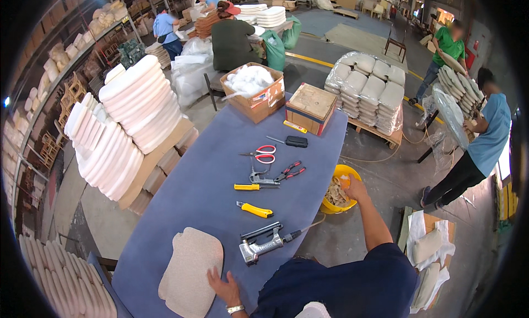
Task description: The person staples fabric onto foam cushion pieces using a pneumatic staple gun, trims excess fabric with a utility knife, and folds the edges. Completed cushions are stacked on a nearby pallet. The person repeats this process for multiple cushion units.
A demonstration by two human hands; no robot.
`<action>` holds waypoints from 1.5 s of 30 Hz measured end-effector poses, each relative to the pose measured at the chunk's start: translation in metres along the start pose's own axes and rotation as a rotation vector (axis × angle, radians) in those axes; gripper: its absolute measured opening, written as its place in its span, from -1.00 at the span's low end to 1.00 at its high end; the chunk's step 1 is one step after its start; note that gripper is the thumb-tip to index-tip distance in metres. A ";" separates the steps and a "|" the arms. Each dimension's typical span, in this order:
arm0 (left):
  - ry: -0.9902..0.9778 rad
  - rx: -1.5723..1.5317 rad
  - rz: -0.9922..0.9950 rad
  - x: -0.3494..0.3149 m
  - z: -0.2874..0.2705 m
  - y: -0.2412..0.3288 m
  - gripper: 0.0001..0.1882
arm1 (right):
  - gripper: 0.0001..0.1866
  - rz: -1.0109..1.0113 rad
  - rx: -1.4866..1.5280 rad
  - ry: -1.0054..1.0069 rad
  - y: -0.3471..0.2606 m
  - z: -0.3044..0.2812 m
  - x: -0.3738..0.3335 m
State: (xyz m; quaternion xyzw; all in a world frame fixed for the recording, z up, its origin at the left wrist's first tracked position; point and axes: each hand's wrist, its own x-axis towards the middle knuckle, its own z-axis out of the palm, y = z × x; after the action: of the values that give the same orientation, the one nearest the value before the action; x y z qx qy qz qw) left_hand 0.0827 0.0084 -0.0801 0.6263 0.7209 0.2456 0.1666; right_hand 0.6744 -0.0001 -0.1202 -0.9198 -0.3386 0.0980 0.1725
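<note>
A beige upholstered seat pad (190, 271) lies on the blue-covered table (187, 191), near its front left. My left hand (223, 289), fingers spread, touches the pad's right edge. Off the table's right side, my right hand (356, 189) reaches into a yellow bucket (332, 206) of fabric scraps (335, 194). Its fingertips are partly hidden, and whether they grip anything is unclear. Between my arms lies a metal staple gun (263, 245) with an air hose. Beyond it are a yellow utility knife (255, 209), a yellow-handled screwdriver (256, 187), an air blow gun (263, 177), red-handled pliers (290, 170) and scissors (264, 154).
A carton of white stuffing (253, 92) and a wooden-topped box (311, 106) stand at the table's far end. Stacked white foam pads (140, 103) are left; finished pads (60, 279) stand near left. Wrapped cushions (369, 84) sit on a pallet. Several people work around.
</note>
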 end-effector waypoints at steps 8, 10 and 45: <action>-0.136 1.043 0.006 -0.054 0.007 -0.100 -0.01 | -0.58 -0.606 0.362 -0.506 -0.177 0.082 -0.135; -0.125 0.693 -0.119 -0.033 -0.004 -0.056 -0.07 | -0.51 -0.882 0.333 -0.545 -0.195 0.124 -0.180; -0.060 0.620 -0.068 0.174 -0.147 -0.070 -0.13 | -0.32 -0.967 0.077 -0.159 -0.210 0.144 -0.109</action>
State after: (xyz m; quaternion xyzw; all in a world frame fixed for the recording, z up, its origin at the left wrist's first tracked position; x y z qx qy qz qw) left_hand -0.0831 0.1521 0.0129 0.6298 0.7767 -0.0106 -0.0029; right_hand 0.4257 0.1139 -0.1649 -0.6398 -0.7352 0.0890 0.2056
